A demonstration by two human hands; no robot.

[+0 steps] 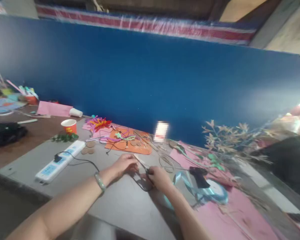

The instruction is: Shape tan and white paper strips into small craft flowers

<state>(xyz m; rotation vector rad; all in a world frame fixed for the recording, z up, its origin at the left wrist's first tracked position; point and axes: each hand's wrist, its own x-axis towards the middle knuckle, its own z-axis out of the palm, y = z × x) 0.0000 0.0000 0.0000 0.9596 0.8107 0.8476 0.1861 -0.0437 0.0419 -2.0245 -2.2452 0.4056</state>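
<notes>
My right hand [160,179] is closed around the dark handle of what look like scissors [143,164], their narrow blades angled up and left toward my other hand. My left hand [126,165], with a pale green bangle [100,182] on its wrist, has its fingers pinched together near the blade tips. Whatever lies between those fingers is too small and blurred to name. Below both hands a dark loop [142,189], perhaps cord, shows against the grey tabletop [122,206].
Left are a white power strip [61,161] with a black plug and a paper cup [69,126]. Orange card [142,150] and colourful pipe cleaners [100,123] lie behind. At right sit light-blue ribbon [182,180], a black glue gun [200,176], pink paper [237,213] and dried branches [222,140].
</notes>
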